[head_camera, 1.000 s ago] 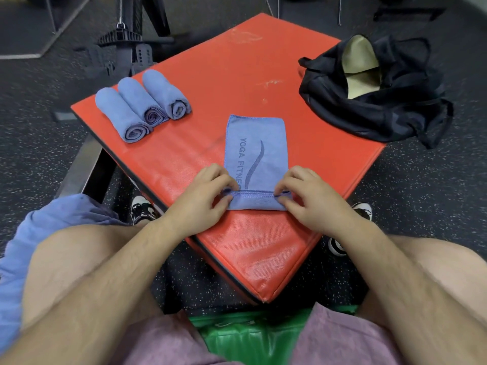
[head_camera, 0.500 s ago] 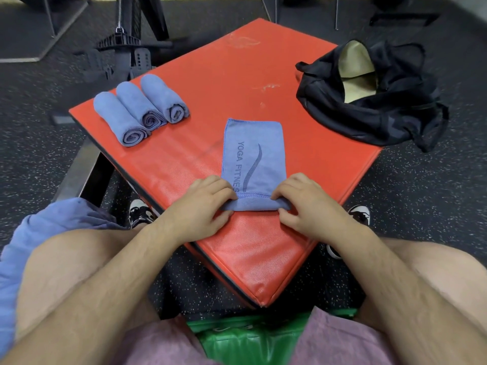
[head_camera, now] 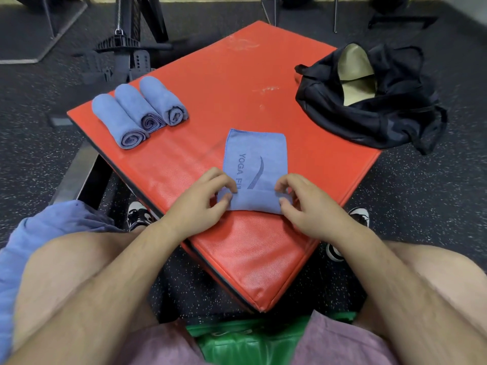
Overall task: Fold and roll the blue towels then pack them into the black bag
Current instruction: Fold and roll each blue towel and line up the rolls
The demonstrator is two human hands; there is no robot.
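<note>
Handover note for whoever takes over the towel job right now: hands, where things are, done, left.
Left hand pinches the left end of the roll started on the folded towel. Right hand pinches the right end.
The towel lies on the red mat, near end rolled, rest flat.
Done: three rolled towels, side by side at the mat's left corner.
Black bag sits open at the mat's right edge; no towel visible inside.
Left: finish this roll, pack all rolls. The blue cloth on the left thigh may be more towels.
</note>
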